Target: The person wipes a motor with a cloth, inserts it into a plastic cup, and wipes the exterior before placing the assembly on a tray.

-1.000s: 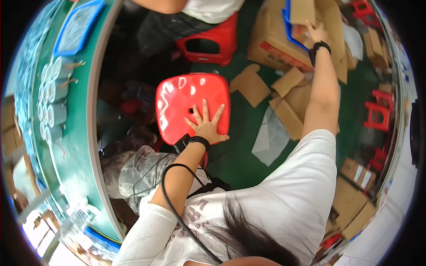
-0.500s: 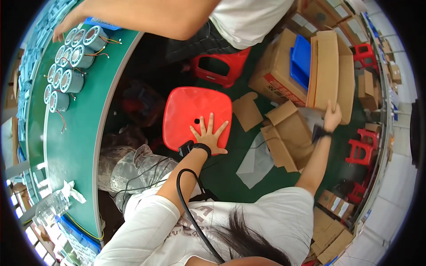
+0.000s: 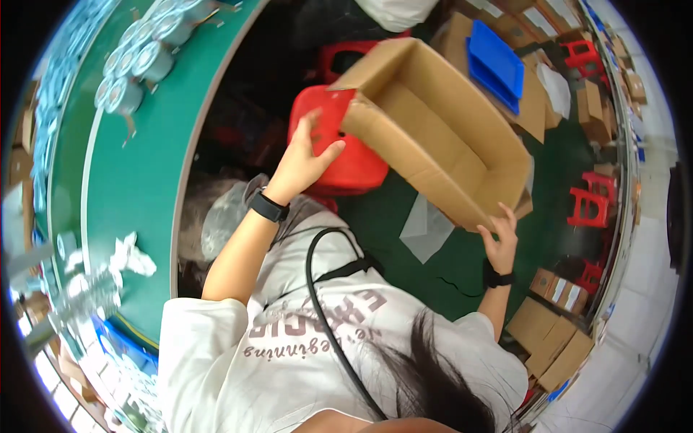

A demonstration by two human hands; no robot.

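A large open cardboard box is tilted over the floor, its far left corner above the red stool. My right hand grips the box's near right edge, thumb and fingers at its lower corner. My left hand is open over the left side of the stool, fingers apart and partly blurred. It holds nothing and stays clear of the box. The box's inside shows bare brown walls and a bottom seam.
On the left, a green table carries several white-and-silver cylinders with wires. Blue trays lie on cardboard behind the box. A co-worker's white shirt shows at the top. Red stools line the right side.
The box has swung left from the large carton to over the stool, with my right hand on it. My left hand has lifted off the stool seat. The co-worker's arm has left the view.
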